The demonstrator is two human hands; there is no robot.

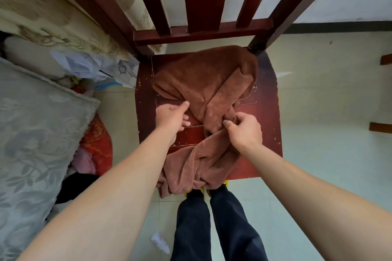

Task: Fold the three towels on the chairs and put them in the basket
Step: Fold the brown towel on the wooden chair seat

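Note:
A crumpled brown towel (210, 82) lies across the seat of a dark red wooden chair (265, 112), and its near end hangs over the seat's front edge. My left hand (171, 116) pinches a fold at the towel's left edge between thumb and fingers. Near the towel's twisted middle, my right hand (244, 129) grips a bunch of the cloth. No basket and no other towel is in view.
A bed with a grey patterned cover (31, 133) runs along the left, with bags and clothes (93, 150) piled between it and the chair. Pale floor tiles (328, 112) lie to the right. My dark trouser legs (212, 224) stand at the chair's front.

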